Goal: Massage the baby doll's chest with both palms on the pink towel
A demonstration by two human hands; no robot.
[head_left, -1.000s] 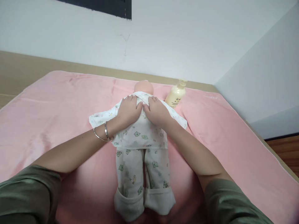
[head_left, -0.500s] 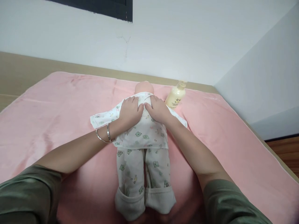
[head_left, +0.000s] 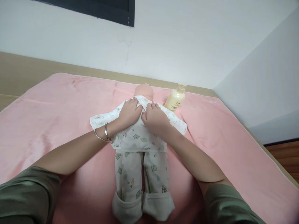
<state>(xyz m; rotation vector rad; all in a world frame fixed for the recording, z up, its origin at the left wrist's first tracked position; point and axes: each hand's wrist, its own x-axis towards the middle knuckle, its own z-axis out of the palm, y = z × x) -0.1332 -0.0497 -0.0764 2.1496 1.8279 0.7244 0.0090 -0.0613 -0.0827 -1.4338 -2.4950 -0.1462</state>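
Observation:
A baby doll (head_left: 143, 91) lies lengthwise in front of me, its head at the far end. It wears a white long-sleeved baby shirt (head_left: 140, 137) with small green animal prints and a wrap-over collar. Matching trousers (head_left: 153, 174) with turned-up cuffs cover its legs. My left hand (head_left: 130, 112) rests on the shirt's upper chest near the collar, fingers laid over the cloth and thumb apart. Opposite it, my right hand (head_left: 156, 117) has its fingers curled on the shirt's front edge beneath the neck. The fingertips' hold on the cloth is partly hidden.
A pale yellow pump bottle (head_left: 174, 99) leans beside the doll's right-hand sleeve in view. Beneath everything spreads a pink blanket (head_left: 65, 115) on a wooden surface (head_left: 18, 67). A white wall (head_left: 163, 46) rises behind it, with a dark frame above.
My right hand has slid toward me and inward, its fingers curling at the collar, where the shirt's edge now stands folded. The left hand has hardly moved.

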